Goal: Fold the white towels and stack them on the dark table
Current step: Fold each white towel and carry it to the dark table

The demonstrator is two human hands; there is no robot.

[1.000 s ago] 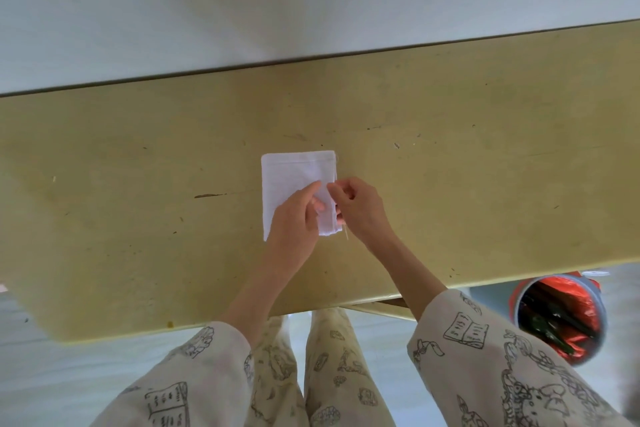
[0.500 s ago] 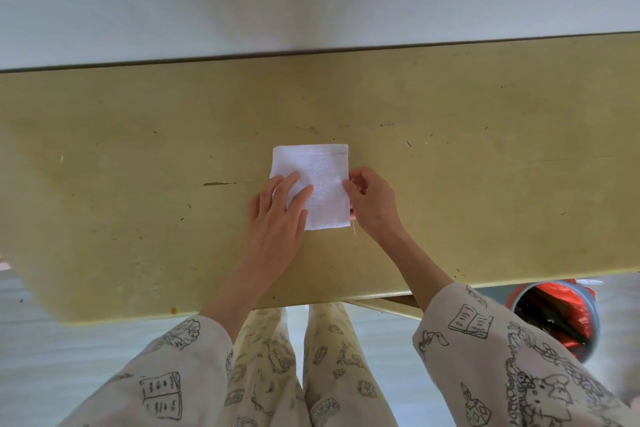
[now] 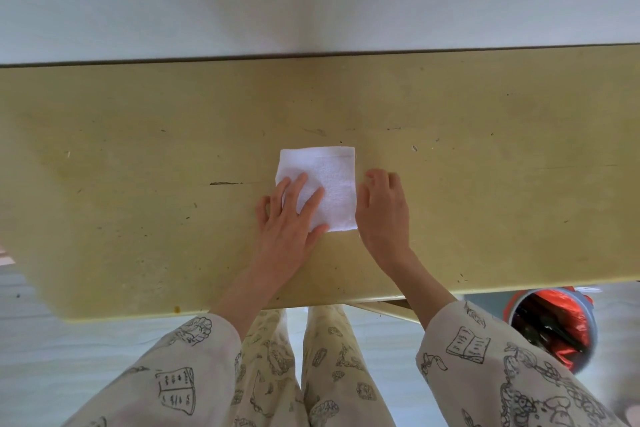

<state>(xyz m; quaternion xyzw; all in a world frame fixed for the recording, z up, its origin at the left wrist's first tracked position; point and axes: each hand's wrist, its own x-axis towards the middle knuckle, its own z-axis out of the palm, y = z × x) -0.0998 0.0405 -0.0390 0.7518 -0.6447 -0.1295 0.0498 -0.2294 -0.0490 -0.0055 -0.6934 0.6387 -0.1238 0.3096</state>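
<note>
The left hand (image 3: pixel 289 218), which was pinching with the right a second ago, is now pressing flat-fingered on the folded towel (image 3: pixel 329 180) lying on the table (image 3: pixel 138 149), while the right hand (image 3: pixel 382 208), fingers loosely curled and holding nothing, is resting beside it, suggesting this fold is finished.

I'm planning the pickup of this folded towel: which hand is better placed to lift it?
Probably the left hand: its fingers already lie flat on the white towel. The right hand sits beside the towel's right edge, on the yellowish table.
</note>
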